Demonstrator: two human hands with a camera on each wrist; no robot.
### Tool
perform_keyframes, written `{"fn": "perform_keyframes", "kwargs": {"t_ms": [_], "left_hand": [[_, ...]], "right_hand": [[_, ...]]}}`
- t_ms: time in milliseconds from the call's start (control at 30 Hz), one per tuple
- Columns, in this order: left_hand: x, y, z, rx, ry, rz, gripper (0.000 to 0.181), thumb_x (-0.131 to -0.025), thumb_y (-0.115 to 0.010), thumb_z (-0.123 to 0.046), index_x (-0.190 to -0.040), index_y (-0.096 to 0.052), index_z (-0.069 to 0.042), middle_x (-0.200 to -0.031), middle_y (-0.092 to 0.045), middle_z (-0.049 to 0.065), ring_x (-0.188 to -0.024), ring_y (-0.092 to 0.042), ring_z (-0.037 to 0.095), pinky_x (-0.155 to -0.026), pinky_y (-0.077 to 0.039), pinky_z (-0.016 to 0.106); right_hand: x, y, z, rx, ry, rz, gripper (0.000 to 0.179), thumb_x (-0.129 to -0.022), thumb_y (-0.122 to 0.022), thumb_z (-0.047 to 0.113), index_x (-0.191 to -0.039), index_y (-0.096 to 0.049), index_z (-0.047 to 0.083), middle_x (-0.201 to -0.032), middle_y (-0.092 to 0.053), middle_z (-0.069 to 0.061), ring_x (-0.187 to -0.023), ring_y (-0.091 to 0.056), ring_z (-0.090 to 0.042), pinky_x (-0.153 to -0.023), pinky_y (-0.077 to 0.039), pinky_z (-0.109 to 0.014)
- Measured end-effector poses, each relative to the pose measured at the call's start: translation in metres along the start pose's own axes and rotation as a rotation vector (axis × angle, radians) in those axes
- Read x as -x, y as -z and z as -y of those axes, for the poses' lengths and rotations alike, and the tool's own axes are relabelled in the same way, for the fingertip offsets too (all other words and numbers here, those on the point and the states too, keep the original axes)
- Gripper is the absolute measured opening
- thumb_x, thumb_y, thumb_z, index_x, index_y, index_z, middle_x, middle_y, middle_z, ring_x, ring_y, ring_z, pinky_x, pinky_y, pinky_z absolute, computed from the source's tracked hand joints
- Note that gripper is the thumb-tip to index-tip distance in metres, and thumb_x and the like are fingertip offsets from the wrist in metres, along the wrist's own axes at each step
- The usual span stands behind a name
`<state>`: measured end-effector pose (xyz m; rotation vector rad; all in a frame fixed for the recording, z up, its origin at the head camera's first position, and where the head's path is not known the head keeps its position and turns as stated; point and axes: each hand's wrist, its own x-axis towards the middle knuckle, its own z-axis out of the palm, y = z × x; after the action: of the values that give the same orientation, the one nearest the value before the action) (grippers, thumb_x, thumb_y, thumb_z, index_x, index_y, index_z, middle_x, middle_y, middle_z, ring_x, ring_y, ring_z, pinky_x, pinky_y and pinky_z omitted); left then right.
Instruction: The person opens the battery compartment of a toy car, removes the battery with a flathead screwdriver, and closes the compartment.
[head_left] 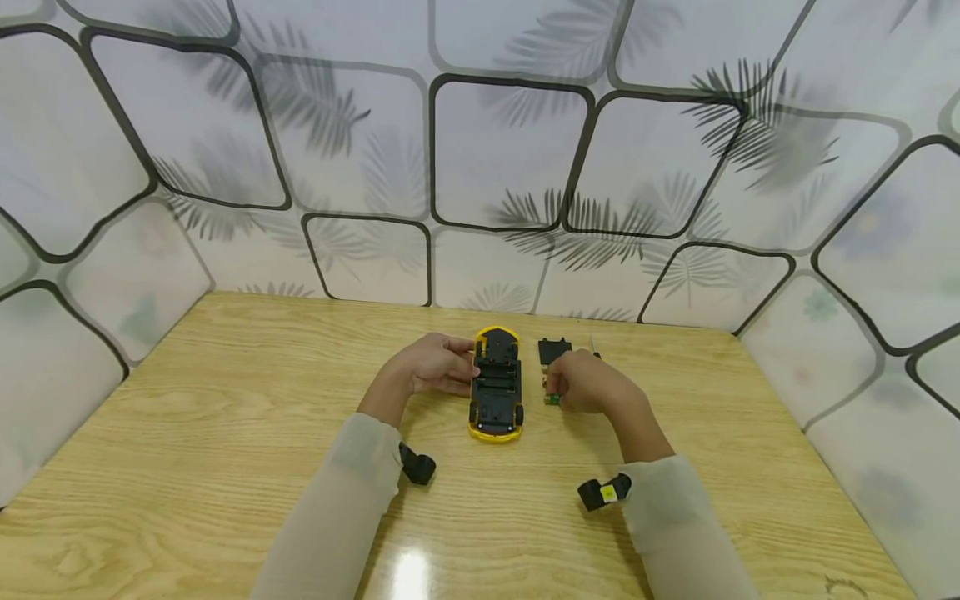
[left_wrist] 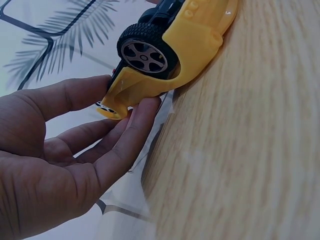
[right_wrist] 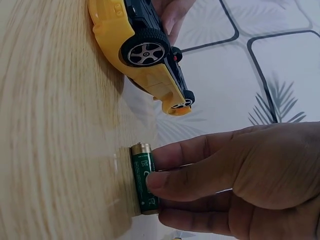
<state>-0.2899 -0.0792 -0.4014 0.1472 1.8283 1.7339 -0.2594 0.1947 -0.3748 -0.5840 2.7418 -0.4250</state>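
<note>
A yellow toy car [head_left: 497, 412] lies upside down on the table, its black underside and open battery compartment [head_left: 497, 379] facing up. My left hand [head_left: 438, 364] holds the car by its left side, thumb at the edge of the underside and fingers along the yellow body [left_wrist: 195, 55]. To the right of the car, my right hand [head_left: 588, 381] pinches a green battery [right_wrist: 141, 177] with a gold end, thumb across its label. The battery is down at the tabletop. Beyond that hand lies a black battery cover [head_left: 553, 350], partly hidden by the fingers.
A thin tool [head_left: 595, 346] with a dark end, perhaps a screwdriver, lies behind the right hand. Small gold-coloured ends [head_left: 544, 379] show beside the right fingers. The wooden table [head_left: 225, 467] meets a patterned wall covering [head_left: 510, 158] at the back and sides.
</note>
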Motion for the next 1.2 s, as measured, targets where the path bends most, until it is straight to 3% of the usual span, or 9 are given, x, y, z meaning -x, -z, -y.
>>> {"fn": "perform_keyframes", "kwargs": {"t_ms": [267, 600, 900, 1200], "left_hand": [[0.000, 0.001, 0.001, 0.003, 0.001, -0.010, 0.071, -0.098, -0.059, 0.007, -0.161, -0.027, -0.001, -0.159, -0.036, 0.024, -0.130, -0.057, 0.037, -0.098, -0.057, 0.046], [0.001, 0.002, 0.002, -0.007, -0.001, -0.012, 0.071, -0.098, -0.059, 0.007, -0.161, -0.027, -0.001, -0.160, -0.034, 0.024, -0.132, -0.055, 0.037, -0.099, -0.057, 0.046], [0.001, 0.000, 0.000, -0.008, 0.002, -0.016, 0.070, -0.098, -0.059, 0.007, -0.161, -0.028, -0.003, -0.160, -0.035, 0.022, -0.130, -0.057, 0.035, -0.097, -0.058, 0.044], [0.000, -0.001, -0.001, -0.006, 0.004, -0.002, 0.069, -0.100, -0.057, 0.006, -0.161, -0.028, -0.003, -0.161, -0.033, 0.021, -0.132, -0.055, 0.035, -0.098, -0.058, 0.044]], "right_hand": [[-0.001, -0.001, -0.001, 0.002, 0.006, -0.011, 0.029, -0.082, -0.068, -0.015, -0.092, -0.075, 0.011, -0.088, -0.067, -0.001, -0.076, -0.059, -0.017, -0.066, -0.054, -0.032], [0.003, 0.003, 0.001, -0.051, 0.020, -0.030, 0.015, -0.095, -0.069, -0.002, -0.103, -0.076, 0.007, -0.100, -0.071, -0.004, -0.083, -0.063, -0.017, -0.073, -0.058, -0.034], [0.005, 0.008, -0.011, -0.037, 0.063, -0.109, 0.019, -0.097, -0.067, 0.002, -0.115, -0.073, 0.003, -0.109, -0.071, -0.010, -0.102, -0.067, -0.028, -0.087, -0.059, -0.045], [0.008, 0.016, -0.020, -0.052, 0.071, -0.157, 0.022, -0.101, -0.064, 0.003, -0.122, -0.068, -0.003, -0.114, -0.070, -0.017, -0.107, -0.066, -0.034, -0.091, -0.057, -0.049]]}}
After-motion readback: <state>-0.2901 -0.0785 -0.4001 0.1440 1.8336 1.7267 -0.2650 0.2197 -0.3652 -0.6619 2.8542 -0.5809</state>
